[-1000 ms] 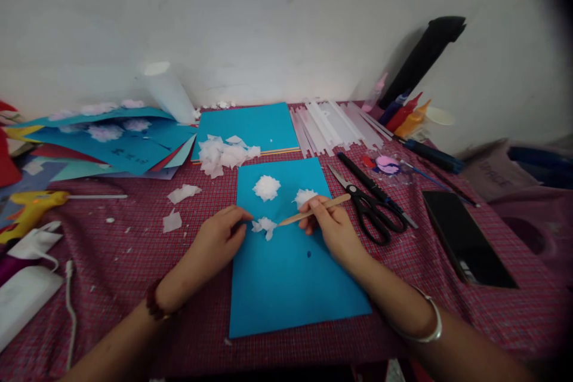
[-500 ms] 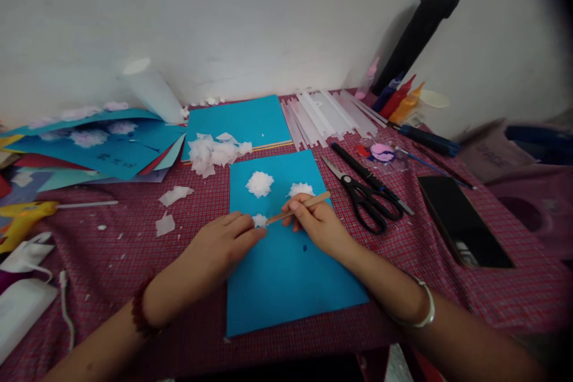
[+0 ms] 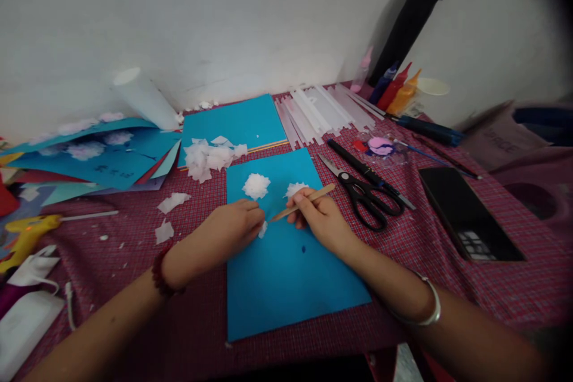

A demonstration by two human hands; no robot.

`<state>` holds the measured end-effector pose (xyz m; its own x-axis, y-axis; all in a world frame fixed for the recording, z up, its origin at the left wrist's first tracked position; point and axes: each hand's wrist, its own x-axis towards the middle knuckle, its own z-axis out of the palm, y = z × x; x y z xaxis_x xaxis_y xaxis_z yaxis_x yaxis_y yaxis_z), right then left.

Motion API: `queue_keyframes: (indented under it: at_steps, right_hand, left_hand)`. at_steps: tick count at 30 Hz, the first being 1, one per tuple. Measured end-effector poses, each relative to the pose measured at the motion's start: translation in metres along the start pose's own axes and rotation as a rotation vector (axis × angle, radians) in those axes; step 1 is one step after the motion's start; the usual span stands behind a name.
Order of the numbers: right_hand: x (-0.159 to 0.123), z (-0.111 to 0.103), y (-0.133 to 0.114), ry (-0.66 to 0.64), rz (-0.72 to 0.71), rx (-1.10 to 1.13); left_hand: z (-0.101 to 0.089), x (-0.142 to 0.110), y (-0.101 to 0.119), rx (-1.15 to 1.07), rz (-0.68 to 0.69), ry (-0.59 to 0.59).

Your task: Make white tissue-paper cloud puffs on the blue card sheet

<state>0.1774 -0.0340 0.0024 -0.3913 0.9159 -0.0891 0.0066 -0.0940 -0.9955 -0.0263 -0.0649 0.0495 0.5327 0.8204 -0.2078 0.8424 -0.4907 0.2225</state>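
My right hand [image 3: 320, 215] is closed around a flat wooden craft stick [image 3: 304, 202], its tip pointing left just above a blue sheet [image 3: 290, 286]. My left hand [image 3: 235, 227] is closed, fingers curled, at a small piece of white tissue paper [image 3: 262, 229] that shows at the fingertips. The grip itself is partly hidden by the fingers. A round ruffled white paper puff [image 3: 256, 185] sits on the sheet's upper left. Another white puff [image 3: 295, 189] lies at the upper right, partly behind my right hand. A small dark blue spot [image 3: 303, 249] marks the sheet.
Black scissors [image 3: 364, 197] and a black pen [image 3: 353, 161] lie right of the sheet, near a phone [image 3: 470, 215]. Tissue paper pieces [image 3: 210, 158] are piled behind. Translucent glue sticks [image 3: 317, 110] lie at the back; a yellow glue gun [image 3: 29, 236] is far left.
My left fingers have curled in more around the small tissue paper piece, which has shifted slightly nearer me. The craft stick's tip has drawn a little away from it. The camera view has shifted slightly.
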Motion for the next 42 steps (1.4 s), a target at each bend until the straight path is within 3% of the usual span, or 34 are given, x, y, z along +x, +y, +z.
queue_keyframes:
  at_steps: [8, 14, 19, 22, 26, 33, 36, 42]
  right_hand:
    - [-0.005, 0.002, 0.0, -0.151, -0.031, 0.028]
    - [-0.003, 0.002, 0.001, -0.054, -0.027, 0.022]
    - [-0.001, 0.001, 0.001, -0.055, -0.028, -0.009]
    - [0.0, 0.001, 0.0, -0.026, -0.012, -0.001]
    - [0.001, 0.0, -0.002, -0.005, -0.002, 0.018]
    - [0.0, -0.004, -0.006, -0.002, -0.021, 0.006]
    - [0.0, -0.006, -0.005, -0.002, -0.02, 0.023]
    - [-0.003, -0.003, -0.002, -0.122, -0.044, 0.071]
  left_hand:
    - [0.005, -0.001, -0.007, -0.065, -0.093, 0.01]
    - [-0.016, -0.012, -0.003, -0.198, -0.044, 0.051]
    - [-0.026, -0.013, -0.005, -0.326, -0.044, 0.052]
    - [-0.021, -0.011, -0.006, -0.274, 0.006, 0.07]
    - [-0.012, -0.008, -0.002, -0.179, 0.146, -0.009]
    - [-0.004, 0.005, -0.001, -0.15, 0.154, -0.004]
    - [-0.002, 0.01, -0.002, -0.199, 0.107, 0.046]
    - [0.006, 0.007, -0.005, -0.373, -0.164, 0.072]
